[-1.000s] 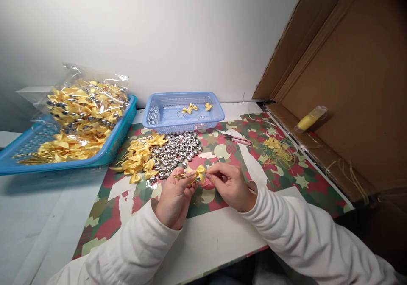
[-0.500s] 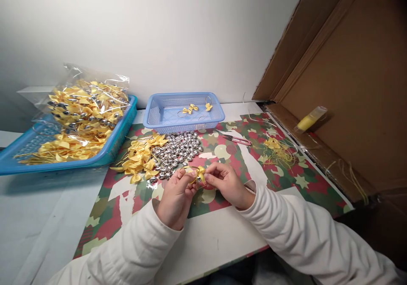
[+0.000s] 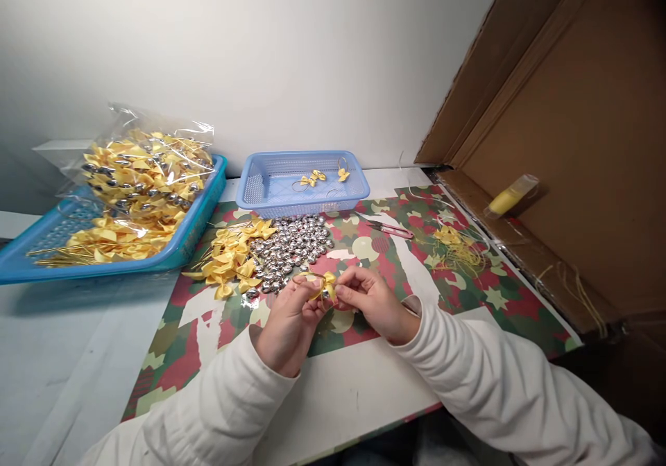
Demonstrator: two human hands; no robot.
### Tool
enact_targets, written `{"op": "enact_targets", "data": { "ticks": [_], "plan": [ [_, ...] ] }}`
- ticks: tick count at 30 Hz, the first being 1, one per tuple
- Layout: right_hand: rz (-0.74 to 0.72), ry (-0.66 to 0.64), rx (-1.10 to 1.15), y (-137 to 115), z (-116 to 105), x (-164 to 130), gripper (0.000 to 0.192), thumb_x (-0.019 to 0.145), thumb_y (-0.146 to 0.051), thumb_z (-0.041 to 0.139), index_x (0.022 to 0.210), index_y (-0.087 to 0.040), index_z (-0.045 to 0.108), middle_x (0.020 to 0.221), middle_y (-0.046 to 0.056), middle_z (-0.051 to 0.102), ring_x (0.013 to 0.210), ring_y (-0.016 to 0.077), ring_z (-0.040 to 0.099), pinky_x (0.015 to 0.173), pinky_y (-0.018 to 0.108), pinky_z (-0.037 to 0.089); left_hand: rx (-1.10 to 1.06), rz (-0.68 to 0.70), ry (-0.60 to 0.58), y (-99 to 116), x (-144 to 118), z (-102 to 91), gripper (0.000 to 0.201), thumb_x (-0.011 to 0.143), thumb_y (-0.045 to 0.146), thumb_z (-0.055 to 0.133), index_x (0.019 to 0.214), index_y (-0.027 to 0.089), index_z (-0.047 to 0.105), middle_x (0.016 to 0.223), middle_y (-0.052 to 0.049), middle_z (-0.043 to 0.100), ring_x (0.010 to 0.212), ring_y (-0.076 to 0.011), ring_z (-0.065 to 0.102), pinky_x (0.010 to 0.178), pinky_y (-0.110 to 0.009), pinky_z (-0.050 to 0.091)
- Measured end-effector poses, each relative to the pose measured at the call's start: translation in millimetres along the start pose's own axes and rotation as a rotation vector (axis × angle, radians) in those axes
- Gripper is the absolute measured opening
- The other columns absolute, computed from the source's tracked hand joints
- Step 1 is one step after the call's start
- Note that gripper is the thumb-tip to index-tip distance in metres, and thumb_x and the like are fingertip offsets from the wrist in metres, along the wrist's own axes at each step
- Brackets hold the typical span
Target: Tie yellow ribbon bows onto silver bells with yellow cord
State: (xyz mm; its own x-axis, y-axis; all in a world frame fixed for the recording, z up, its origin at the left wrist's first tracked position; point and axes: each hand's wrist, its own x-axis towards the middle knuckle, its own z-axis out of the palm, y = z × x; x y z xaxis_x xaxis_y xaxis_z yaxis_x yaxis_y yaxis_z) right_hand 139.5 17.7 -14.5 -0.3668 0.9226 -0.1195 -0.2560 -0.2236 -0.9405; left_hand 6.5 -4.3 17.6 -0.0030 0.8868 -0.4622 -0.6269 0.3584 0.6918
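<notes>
Just below the frame's centre, the left hand (image 3: 289, 324) and right hand (image 3: 379, 306) pinched a yellow bow (image 3: 329, 280), seemingly adjusting it; the next move likely called for steadiness.

Bare left hand (image 3: 292, 322) and bare right hand (image 3: 379, 305), close together, pinching.
White-sleeved left forearm (image 3: 218, 397) and white-sleeved right forearm (image 3: 486, 376) slant inward.

held bow (image 3: 329, 279): glossy satin-like cloth | beads (image 3: 296, 243): mirror-bright, metallic | basket (image 3: 306, 209): smooth plastic | panel (image 3: 583, 140): matt cardboard
</notes>
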Motion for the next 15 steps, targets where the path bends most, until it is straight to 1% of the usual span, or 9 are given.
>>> {"op": "enact_targets", "data": {
  "ticks": [4,8,15],
  "plan": [
    [-0.006,-0.020,-0.002,-0.5,1.0,-0.2,0.036,0.065,-0.046,0.076,0.069,-0.018,0.054,0.056,-0.006,0.053,0.051,0.0070,0.048,0.051,0.021,0.041,0.013,0.002,-0.006,-0.8,-0.3,-0.6,0.026,0.055,0.017,0.071,0.065,0.018,0.047,0.058,0.006,0.056,0.053,-0.0087,0.052,0.056,-0.021,0.045],
    [0.008,-0.022,0.014,-0.5,1.3,-0.1,0.038,0.065,-0.047,0.076,0.069,-0.017,0.053,0.056,-0.006,0.053,0.051,0.0064,0.046,0.051,0.021,0.039,0.033,0.004,-0.034,0.1,-1.1,0.6,0.025,0.056,0.017,0.071,0.064,0.018,0.047,0.057,0.005,0.056,0.053,-0.0088,0.052,0.055,-0.021,0.045],
    [0.000,-0.029,0.018,-0.1,1.2,0.3,0.037,0.067,-0.047,0.075,0.069,-0.017,0.053,0.057,-0.006,0.051,0.051,0.0066,0.046,0.049,0.020,0.037,0.066,-0.026,0.006,0.9,1.1,-1.8,0.022,0.056,0.016,0.070,0.063,0.017,0.049,0.058,0.004,0.053,0.053,-0.0082,0.051,0.053,-0.020,0.043]
  ]
}}
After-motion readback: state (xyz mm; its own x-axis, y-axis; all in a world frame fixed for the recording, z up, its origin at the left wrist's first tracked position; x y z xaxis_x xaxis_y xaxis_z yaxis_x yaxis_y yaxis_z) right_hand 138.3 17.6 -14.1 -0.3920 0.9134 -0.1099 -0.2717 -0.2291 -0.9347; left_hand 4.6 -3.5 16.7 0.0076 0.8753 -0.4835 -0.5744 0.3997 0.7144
